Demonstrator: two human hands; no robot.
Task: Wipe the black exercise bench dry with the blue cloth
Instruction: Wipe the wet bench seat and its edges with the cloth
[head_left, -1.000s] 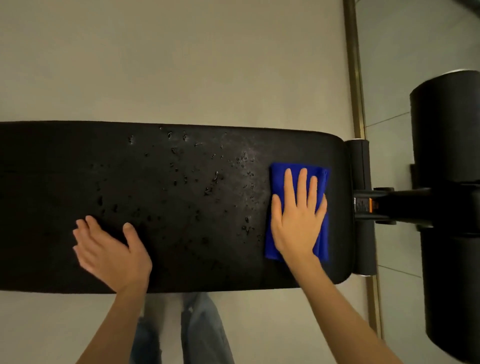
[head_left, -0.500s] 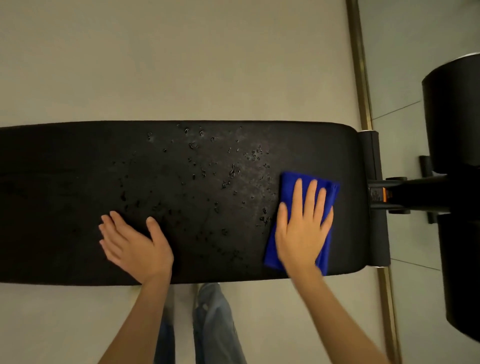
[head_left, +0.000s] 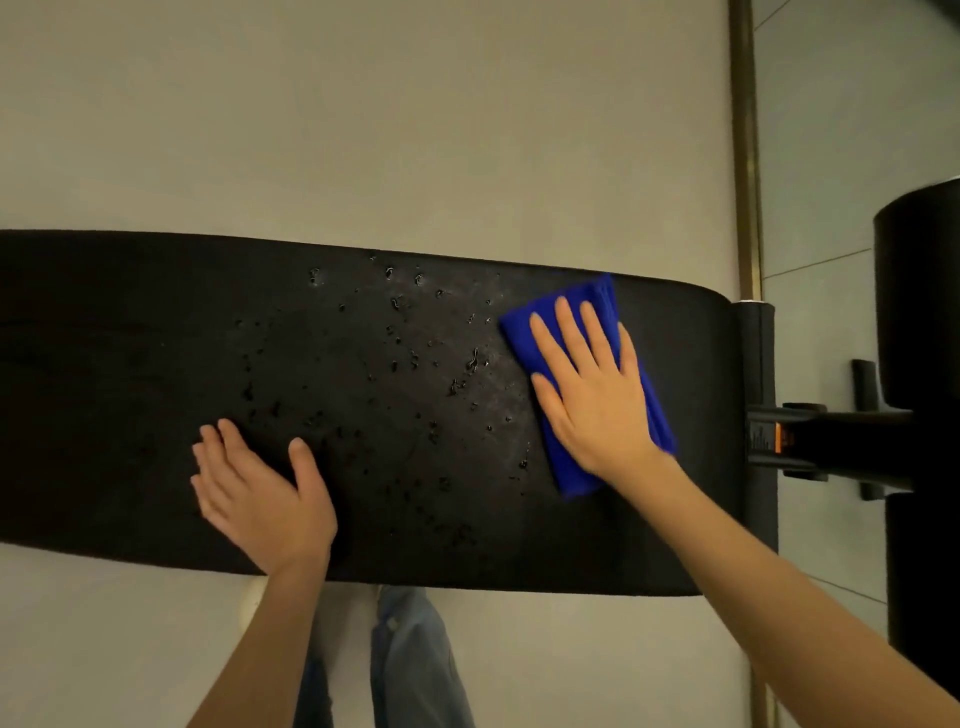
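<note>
Right hand (head_left: 592, 395) flat on blue cloth (head_left: 570, 470): fingers straight, only slightly apart, palm pressing it onto the surface (head_left: 130, 364). No pinch, nothing curled round it.

Cloth is folded into a long pad and lies skewed near the right end of the surface. Its far corner reaches the far edge. Most of the middle is hidden under the hand.

Left hand (head_left: 260, 493) open, palm down on the bare surface by the near edge, left of centre, thumb splayed off from the fingers. Holds nothing, well apart from the cloth.

Water droplets (head_left: 405, 332) scattered between the two hands, denser mid-surface and toward the far edge. Dull grey wet sheen just left of the cloth.

Past the right end: narrow black end pad (head_left: 758, 364), frame bar (head_left: 841, 441) with an orange label, big black roller (head_left: 919, 312) at the picture's edge.

Pale floor (head_left: 363, 130) below, with a brass strip (head_left: 745, 156) running near to far. Jeans (head_left: 410, 660) show under the near edge.
</note>
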